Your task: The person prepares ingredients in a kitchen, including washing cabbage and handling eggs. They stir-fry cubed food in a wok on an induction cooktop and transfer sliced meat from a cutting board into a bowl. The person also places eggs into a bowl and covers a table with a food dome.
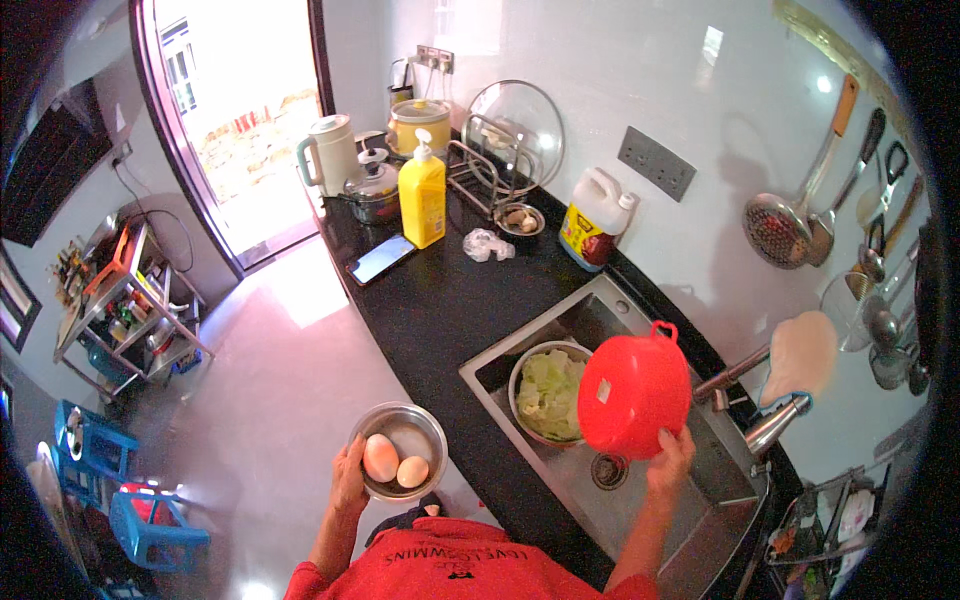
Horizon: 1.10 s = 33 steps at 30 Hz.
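Note:
My left hand [347,482] grips the rim of a small steel bowl [418,430], held out past the counter's front edge. Inside it lie two eggs, a larger brownish egg [381,458] and a smaller pale egg [412,472]. Over the sink [665,520], my right hand [671,462] grips the near edge of a red plastic basin [635,395], tilted with its outside toward me; its contents, if any, are hidden. Beside it in the sink stands a round metal pot [516,408] with green leafy vegetable [552,392], partly covered by the basin.
On the black counter [500,300] are a phone [383,260], a yellow pump bottle [422,195], a plastic jug [592,225], a small dish [520,220] and a lidded pot [373,190]. The faucet [735,375] rises behind the basin. Ladles and a skimmer [778,232] hang at right.

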Tool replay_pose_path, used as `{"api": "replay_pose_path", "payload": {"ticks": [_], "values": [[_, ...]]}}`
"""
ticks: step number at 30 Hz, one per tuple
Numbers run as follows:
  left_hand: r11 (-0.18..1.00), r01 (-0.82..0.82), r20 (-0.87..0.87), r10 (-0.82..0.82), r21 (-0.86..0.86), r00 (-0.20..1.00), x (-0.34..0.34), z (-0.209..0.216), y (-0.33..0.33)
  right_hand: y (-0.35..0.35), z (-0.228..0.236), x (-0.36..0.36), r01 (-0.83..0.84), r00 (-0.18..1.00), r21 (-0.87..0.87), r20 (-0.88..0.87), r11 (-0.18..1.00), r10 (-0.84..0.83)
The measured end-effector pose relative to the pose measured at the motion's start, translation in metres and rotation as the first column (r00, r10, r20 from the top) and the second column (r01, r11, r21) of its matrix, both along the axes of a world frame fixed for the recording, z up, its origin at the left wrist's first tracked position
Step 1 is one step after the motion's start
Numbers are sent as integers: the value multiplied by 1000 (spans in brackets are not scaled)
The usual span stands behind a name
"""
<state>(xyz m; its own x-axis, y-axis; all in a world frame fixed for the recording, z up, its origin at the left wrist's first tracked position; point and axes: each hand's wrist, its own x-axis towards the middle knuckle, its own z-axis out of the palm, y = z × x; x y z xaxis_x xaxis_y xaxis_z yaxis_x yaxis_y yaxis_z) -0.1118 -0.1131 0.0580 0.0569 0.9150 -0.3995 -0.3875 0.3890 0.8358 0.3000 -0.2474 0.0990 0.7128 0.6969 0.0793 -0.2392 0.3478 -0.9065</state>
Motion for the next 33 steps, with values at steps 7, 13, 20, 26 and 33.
{"api": "replay_pose_path", "payload": {"ticks": [7,13,20,26,33], "values": [[996,92,32,-91,-24,995,17,-9,1,-50,-35,-1,249,905,66,-370,966,-208],[1000,27,-49,-27,0,998,0,-22,-20,-46,-23,-1,238,939,163,-289,957,-184],[988,-154,-56,153,-10,987,-38,-27,-41,29,8,-31,367,763,-169,617,915,-193],[940,-339,-18,339,-23,941,-83,-51,-55,172,-6,-69,284,-126,-140,975,949,181],[898,-425,-178,439,112,881,-103,-56,-50,285,-89,-30,244,-316,-44,941,969,123]]}}
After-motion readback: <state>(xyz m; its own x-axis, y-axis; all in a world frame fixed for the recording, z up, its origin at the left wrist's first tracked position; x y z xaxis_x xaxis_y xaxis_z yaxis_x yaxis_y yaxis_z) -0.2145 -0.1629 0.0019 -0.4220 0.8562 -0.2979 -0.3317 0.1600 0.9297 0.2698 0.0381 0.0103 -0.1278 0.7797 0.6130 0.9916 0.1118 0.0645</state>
